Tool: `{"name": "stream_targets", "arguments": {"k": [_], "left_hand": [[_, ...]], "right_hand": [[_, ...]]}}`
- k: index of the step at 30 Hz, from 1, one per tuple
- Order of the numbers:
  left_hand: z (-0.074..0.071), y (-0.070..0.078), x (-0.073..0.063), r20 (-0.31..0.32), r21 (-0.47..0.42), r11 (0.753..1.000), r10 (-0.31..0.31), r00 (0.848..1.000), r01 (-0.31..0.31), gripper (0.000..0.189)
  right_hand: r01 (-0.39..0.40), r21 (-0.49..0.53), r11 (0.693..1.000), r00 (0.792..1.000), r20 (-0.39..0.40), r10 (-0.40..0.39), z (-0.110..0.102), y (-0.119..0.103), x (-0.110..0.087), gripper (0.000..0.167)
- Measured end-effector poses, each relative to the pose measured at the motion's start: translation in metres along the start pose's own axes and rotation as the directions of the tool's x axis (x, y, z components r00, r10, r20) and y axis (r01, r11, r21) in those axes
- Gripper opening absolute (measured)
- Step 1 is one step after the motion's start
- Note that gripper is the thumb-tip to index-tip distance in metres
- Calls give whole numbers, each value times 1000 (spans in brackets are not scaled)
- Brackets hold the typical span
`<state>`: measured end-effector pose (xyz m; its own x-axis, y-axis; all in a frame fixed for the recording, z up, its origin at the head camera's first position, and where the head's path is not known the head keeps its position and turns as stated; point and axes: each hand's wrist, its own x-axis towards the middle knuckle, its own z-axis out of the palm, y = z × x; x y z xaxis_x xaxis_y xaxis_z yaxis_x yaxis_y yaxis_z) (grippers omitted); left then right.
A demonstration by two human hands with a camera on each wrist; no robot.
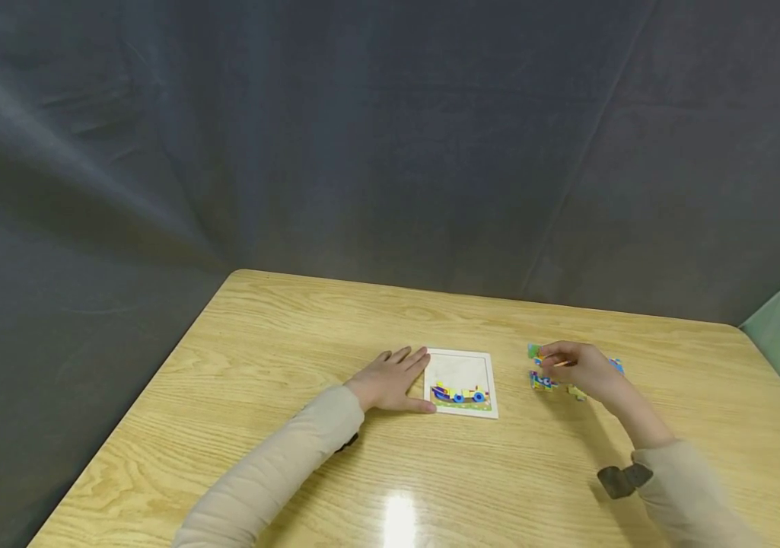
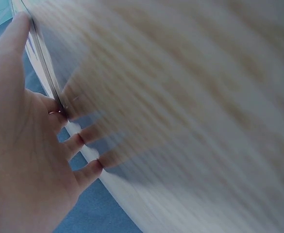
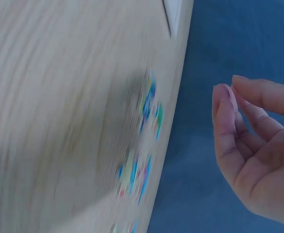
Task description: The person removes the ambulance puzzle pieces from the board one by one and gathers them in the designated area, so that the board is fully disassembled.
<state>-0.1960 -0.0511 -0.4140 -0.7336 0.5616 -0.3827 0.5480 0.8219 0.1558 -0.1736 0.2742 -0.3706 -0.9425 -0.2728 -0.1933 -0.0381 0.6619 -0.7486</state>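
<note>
A white, square puzzle tray (image 1: 458,367) lies on the table, with a strip of joined puzzle pieces (image 1: 460,396) along its near side showing blue wheels and a yellow vehicle. My left hand (image 1: 393,379) lies spread at the tray's left edge, fingertips and thumb on its border; the left wrist view shows the fingers (image 2: 88,172) touching down. To the right, my right hand (image 1: 584,371) is raised over the loose pieces. Between its thumb and fingers it pinches a thin puzzle piece (image 1: 560,364), seen nearly edge-on, its picture hidden.
Several loose puzzle pieces (image 1: 542,381) lie right of the tray, partly hidden under the right hand; the right wrist view shows them as colourful pieces (image 3: 149,104) on the wood. A dark curtain (image 1: 390,152) hangs behind the wooden table (image 1: 307,320).
</note>
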Motion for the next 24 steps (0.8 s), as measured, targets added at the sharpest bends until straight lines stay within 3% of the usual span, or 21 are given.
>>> {"name": "stream_targets", "arguments": {"k": [6,13,17,24], "left_hand": [[-1,0,1,2,0,1000,1,1000,-1,91],[0,0,3,3,15,1000,-13,1000,13,92],[0,0,4,-3,20,1000,-23,1000,23,93],[-1,1,3,-1,6,1000,-19,1000,19,93]], "right_hand": [[54,19,998,998,30,-54,27,-23,11,32],[130,18,991,989,68,-131,57,-36,24,24],[116,30,993,988,99,-118,71,-45,29,24],[172,-40,984,978,125,-166,91,-56,32,22]]}}
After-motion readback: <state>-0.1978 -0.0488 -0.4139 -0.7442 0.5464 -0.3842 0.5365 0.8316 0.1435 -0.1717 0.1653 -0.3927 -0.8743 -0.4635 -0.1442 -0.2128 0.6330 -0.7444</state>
